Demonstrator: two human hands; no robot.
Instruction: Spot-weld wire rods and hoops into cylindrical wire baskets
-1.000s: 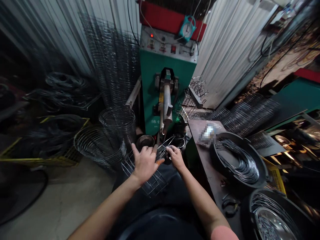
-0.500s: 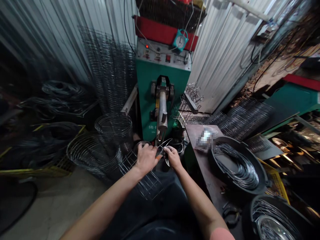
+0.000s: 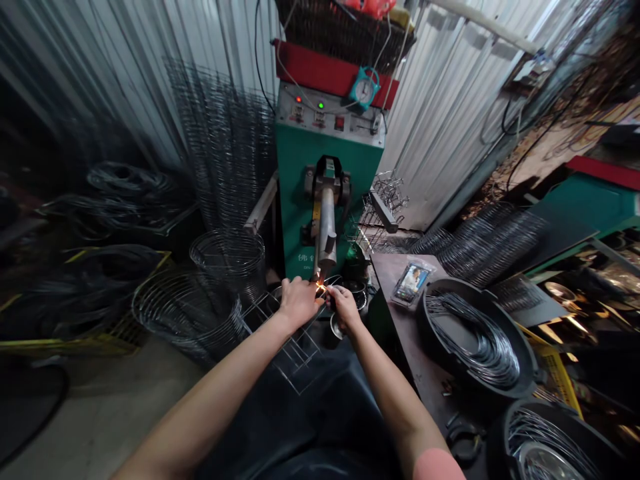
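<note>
The left hand and right hand have their fingers closed on a wire grid frame, just beside sparks at the electrode of a green spot welder at twelve o'clock. A black tub of coiled wire sits at three o'clock, round wire baskets at nine.

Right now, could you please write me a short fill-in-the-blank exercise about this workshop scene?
The left hand and right hand meet in front of a ____ cabinet.
Bright ____ fly between the two hands.
The black tub holds coiled ____.

Missing words: green, sparks, wire.
</note>
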